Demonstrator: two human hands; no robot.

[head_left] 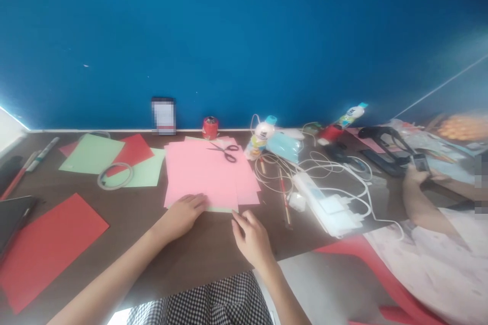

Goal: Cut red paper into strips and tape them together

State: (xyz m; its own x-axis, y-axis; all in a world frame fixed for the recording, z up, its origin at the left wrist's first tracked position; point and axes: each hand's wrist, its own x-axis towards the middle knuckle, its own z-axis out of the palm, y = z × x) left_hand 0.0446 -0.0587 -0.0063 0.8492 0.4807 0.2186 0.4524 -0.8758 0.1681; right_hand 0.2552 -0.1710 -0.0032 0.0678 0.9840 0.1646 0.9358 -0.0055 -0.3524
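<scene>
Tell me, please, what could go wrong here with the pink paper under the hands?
1. The scissors lie on the pink paper; if the left hand or right hand pulls a sheet, they might slide along or fall off.
2. The sheets are stacked unevenly, so several may shift together.
3. The white cables sprawl close beside the stack and could catch a sheet's edge.

Soft blur, right-side glare, warped edges
</scene>
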